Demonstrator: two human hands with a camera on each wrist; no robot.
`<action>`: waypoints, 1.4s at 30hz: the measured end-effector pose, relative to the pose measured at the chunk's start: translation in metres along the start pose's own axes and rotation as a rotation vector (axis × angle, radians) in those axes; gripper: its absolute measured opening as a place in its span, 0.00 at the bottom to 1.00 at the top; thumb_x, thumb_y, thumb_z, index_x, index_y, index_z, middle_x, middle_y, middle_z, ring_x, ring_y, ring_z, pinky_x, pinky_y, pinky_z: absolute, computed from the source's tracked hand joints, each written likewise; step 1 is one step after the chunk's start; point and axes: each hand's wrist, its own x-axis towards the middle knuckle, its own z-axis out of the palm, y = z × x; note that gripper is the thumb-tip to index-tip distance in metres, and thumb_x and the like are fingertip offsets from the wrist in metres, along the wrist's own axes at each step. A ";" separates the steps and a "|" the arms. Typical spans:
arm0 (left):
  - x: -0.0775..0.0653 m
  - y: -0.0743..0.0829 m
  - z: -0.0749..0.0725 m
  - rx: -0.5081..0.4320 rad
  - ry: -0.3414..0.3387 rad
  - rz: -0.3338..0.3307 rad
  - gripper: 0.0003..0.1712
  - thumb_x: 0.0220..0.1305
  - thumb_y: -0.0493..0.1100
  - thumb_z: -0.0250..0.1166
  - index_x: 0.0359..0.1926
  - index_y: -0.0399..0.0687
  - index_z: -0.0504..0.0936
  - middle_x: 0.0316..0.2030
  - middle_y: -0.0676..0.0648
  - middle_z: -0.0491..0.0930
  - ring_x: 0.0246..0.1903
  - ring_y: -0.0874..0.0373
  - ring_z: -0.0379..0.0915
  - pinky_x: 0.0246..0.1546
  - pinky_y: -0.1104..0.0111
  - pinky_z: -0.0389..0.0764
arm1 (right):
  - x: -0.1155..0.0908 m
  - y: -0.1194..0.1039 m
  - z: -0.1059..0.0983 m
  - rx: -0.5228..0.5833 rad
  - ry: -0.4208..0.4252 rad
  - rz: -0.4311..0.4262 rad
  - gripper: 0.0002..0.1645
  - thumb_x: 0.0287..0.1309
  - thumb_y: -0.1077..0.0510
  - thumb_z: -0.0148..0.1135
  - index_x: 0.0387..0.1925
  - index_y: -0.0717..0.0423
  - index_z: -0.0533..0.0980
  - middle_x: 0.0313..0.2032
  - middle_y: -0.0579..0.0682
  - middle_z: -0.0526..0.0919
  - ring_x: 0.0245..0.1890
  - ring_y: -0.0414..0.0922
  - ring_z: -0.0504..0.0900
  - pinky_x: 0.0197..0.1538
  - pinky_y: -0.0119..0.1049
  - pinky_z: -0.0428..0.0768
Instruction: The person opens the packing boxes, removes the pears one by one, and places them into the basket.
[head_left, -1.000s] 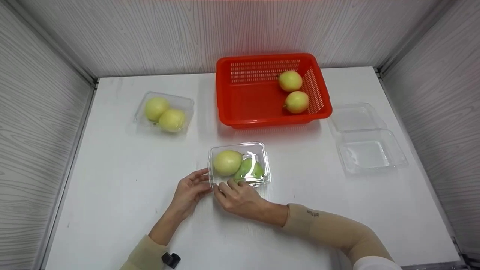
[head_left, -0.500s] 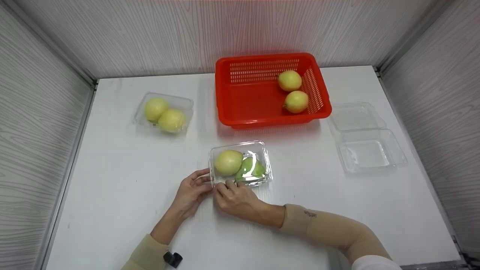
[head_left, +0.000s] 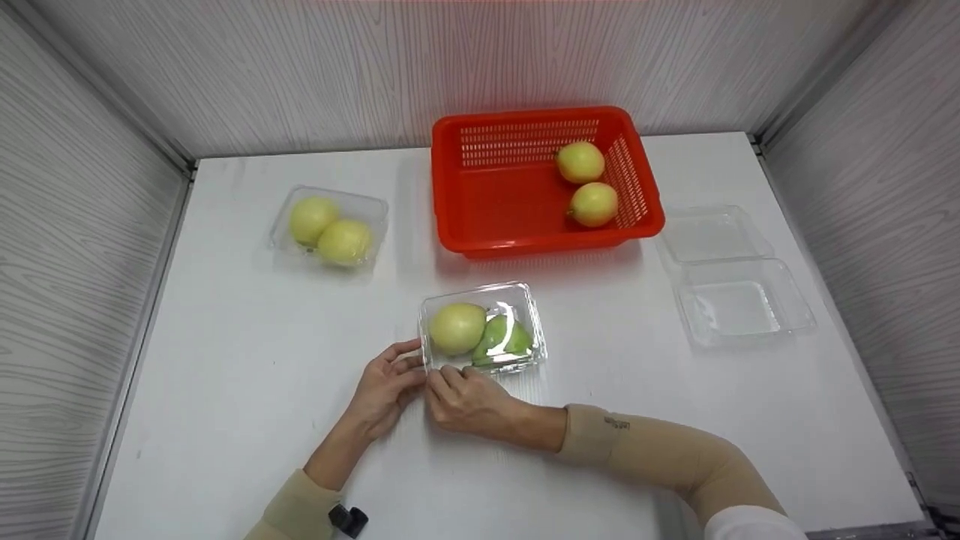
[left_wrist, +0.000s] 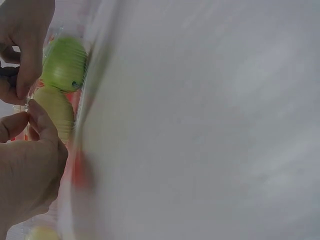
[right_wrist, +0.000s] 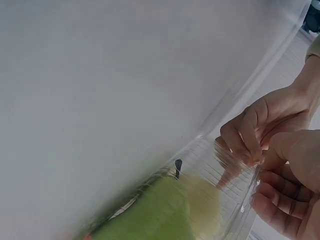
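A lidded clear plastic clamshell box lies on the white table in the head view. Inside it a round yellow fruit sits beside a green pear. At the box's front left corner my left hand pinches the edge between thumb and forefinger, its other fingers along the left side. Close beside it my right hand grips the front rim with curled fingers. The right wrist view shows both sets of fingertips meeting at the ridged box edge. Fingers partly hide the exact spot they press.
Behind stands a red basket with two yellow fruits at its right side. Another clear box holding two yellow fruits is at the back left. To the right lies an opened clear box.
Both hands stay at the front left corner of the box. The right fingers have curled slightly lower along the rim, and the box has shifted very slightly right.
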 end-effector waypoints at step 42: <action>0.002 -0.007 0.006 0.032 0.108 0.025 0.32 0.67 0.24 0.63 0.70 0.37 0.68 0.47 0.48 0.81 0.44 0.61 0.82 0.42 0.75 0.88 | -0.003 0.014 0.006 0.018 0.093 -0.025 0.22 0.70 0.65 0.44 0.33 0.51 0.85 0.27 0.42 0.79 0.26 0.37 0.79 0.29 0.25 0.82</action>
